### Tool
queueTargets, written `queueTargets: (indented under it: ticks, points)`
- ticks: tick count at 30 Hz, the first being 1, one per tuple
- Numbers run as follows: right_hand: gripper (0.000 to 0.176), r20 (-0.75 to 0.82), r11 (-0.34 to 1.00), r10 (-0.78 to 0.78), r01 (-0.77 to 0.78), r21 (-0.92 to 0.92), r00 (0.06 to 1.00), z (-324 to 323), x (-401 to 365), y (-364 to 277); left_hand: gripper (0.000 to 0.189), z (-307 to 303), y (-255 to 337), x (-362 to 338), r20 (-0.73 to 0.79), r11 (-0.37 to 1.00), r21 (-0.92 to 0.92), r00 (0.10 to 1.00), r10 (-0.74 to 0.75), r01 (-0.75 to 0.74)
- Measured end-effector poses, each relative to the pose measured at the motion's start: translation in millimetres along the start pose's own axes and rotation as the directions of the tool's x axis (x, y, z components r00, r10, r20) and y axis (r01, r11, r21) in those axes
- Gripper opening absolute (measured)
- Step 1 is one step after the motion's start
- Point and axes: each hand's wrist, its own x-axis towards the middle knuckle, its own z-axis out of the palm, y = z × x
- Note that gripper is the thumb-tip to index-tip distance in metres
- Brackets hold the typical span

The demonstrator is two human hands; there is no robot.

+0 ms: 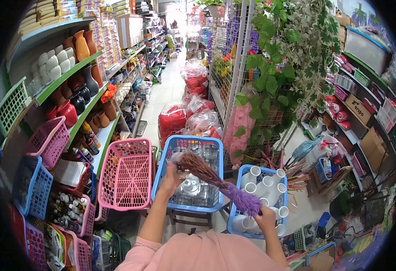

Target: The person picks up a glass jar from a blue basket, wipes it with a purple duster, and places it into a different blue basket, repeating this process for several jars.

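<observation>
My left hand [172,174] grips the brown end of a long artificial flower spray [216,180], brown at the upper left and purple at the lower right. My right hand [264,217] holds the purple end. The spray hangs slanted over a blue basket [162,167] filled with clear glass jars [193,187]. Under my right hand is a second blue basket [240,174] holding several white cylindrical vases [263,185]. A pink sleeve covers my arms at the bottom of the view.
An empty pink basket [125,174] stands left of the jars. Shelves on the left hold ceramic vases [78,45] and baskets. A wire rack with artificial vines [274,67] rises on the right. Red bagged goods [173,119] line the aisle ahead.
</observation>
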Motion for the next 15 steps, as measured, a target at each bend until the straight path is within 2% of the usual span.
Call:
queueTargets:
  ticks: [3,4,5,7,8,9,11,13,15]
  points:
    - [0.027,-0.047,0.997,-0.059,0.061,0.047,0.997,20.8,-6.7,8.6,0.089,11.4,0.4,-5.0,-0.081,0.998,0.055,0.997,0.009,-0.005]
    - [0.028,-0.003,0.985,-0.091,0.091,0.147,0.996,24.0,-9.8,10.7,0.087,10.8,0.9,-3.3,-0.077,0.996,-0.006,0.994,0.083,-0.083]
    - [0.028,-0.005,0.984,-0.095,0.094,0.149,0.995,23.1,-10.7,14.0,0.087,4.7,1.6,-1.3,-0.077,0.996,-0.004,0.993,0.087,-0.088]
    - [0.028,0.119,0.991,-0.094,0.081,0.108,0.989,11.9,-11.4,13.5,0.088,-8.8,3.7,-2.0,0.031,0.997,-0.064,0.998,0.049,-0.047]
    - [0.028,0.072,0.993,-0.078,0.071,0.099,0.994,8.3,-9.0,10.7,0.089,-11.5,-0.3,-3.1,0.026,0.986,-0.165,0.999,0.019,-0.014]
    - [0.028,0.078,0.993,-0.077,0.069,0.1,0.994,4.9,-5.7,5.5,0.089,-14.7,-6.6,-4.7,0.021,0.986,-0.165,1.0,0.015,-0.011]
    - [0.029,0.001,0.999,0.011,-0.011,0.042,1.0,2.1,-2.4,-1.6,0.085,-20.5,-19.8,-6.0,-0.104,0.996,-0.019,0.991,-0.087,0.086]
    - [0.029,-0.01,0.998,-0.051,0.051,0.03,0.999,8.7,-6.7,-0.3,0.084,-14.9,-17.1,-8.1,-0.124,0.995,0.007,0.988,-0.095,0.096]
    - [0.028,0.056,0.977,-0.196,0.19,0.096,0.979,11.1,-10.8,1.2,0.087,-17.2,-12.5,-7.1,-0.131,0.996,-0.008,0.987,0.091,-0.093]
